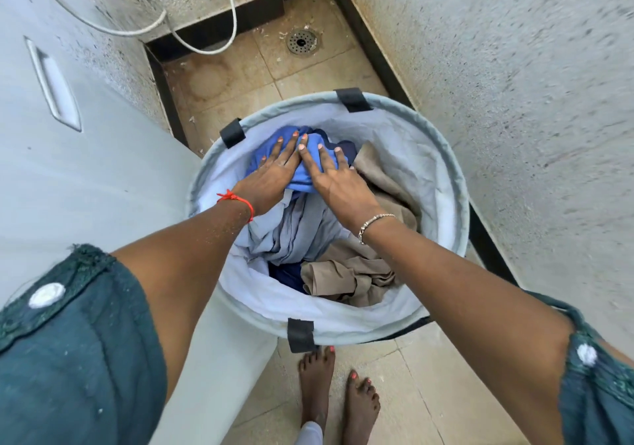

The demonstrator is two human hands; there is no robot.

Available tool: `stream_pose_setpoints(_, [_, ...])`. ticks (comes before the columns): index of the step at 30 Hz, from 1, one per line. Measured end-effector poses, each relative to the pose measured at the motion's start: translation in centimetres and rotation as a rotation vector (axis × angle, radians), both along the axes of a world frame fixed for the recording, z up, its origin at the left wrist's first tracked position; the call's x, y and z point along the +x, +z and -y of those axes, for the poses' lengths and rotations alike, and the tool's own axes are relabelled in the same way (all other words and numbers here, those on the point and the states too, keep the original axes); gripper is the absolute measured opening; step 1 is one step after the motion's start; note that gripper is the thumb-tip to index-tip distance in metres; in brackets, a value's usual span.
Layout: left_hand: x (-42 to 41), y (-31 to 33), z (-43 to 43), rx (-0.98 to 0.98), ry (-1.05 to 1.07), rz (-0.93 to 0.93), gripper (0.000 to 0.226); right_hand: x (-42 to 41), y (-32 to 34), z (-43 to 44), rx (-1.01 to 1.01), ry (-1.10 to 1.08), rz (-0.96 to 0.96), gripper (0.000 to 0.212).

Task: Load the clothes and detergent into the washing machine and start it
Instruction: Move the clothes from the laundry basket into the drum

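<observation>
A round pale-blue fabric laundry basket (442, 166) stands on the floor, filled with clothes: a bright blue garment (302, 175) on top, a light blue one (295, 231) below it, and beige cloth (353, 276) to the right. My left hand (271, 177) and my right hand (332, 177) both lie flat on the bright blue garment, fingers straight and spread, side by side. The white washing machine (85, 177) fills the left side, its side handle recess (53, 84) showing. No detergent is in view.
A rough grey wall (531, 101) rises close on the right. Beige floor tiles with a round drain (302, 42) lie beyond the basket. White hoses (192, 41) hang at the back left. My bare feet (338, 393) stand just before the basket.
</observation>
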State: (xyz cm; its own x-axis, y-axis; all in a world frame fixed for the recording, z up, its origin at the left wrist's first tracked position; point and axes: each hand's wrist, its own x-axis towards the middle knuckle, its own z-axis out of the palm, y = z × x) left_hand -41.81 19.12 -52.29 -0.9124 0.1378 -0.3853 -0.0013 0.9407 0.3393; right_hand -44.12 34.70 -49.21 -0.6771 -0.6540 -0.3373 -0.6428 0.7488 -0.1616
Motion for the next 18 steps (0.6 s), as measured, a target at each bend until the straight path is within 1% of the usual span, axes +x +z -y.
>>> stream_pose_setpoints(4, [0.0, 2.6, 0.2, -0.076, -0.079, -0.124, 0.087, 0.4, 4.7, -0.5, -0.024, 0.009, 0.036, 0.067])
stream_pose_setpoints(8, [0.3, 7.4, -1.0, -0.117, -0.057, -0.270, 0.082, 0.8, 9.0, -0.7, -0.128, -0.064, 0.068, 0.073])
stream_pose_setpoints(10, [0.6, 9.1, -1.4, -0.121, -0.059, -0.339, 0.081, 1.1, 10.9, -1.1, -0.152, -0.078, 0.072, 0.073])
stream_pose_setpoints(13, [0.7, 11.8, -1.7, -0.169, -0.072, -0.377, 0.080, 1.9, 14.0, -1.9, -0.207, -0.103, 0.079, 0.071])
stream_pose_setpoints(16, [0.5, 16.2, -2.6, -0.216, -0.138, -0.547, 0.082, 2.6, 18.0, -2.7, -0.238, -0.141, 0.061, 0.074])
stream_pose_setpoints(17, [0.6, 18.3, -2.9, -0.252, -0.160, -0.596, 0.076, 2.8, 19.6, -2.9, -0.236, -0.147, 0.052, 0.076])
stream_pose_setpoints(18, [0.7, 20.6, -3.1, -0.287, -0.185, -0.634, 0.064, 3.1, 21.4, -3.1, -0.241, -0.148, 0.040, 0.077])
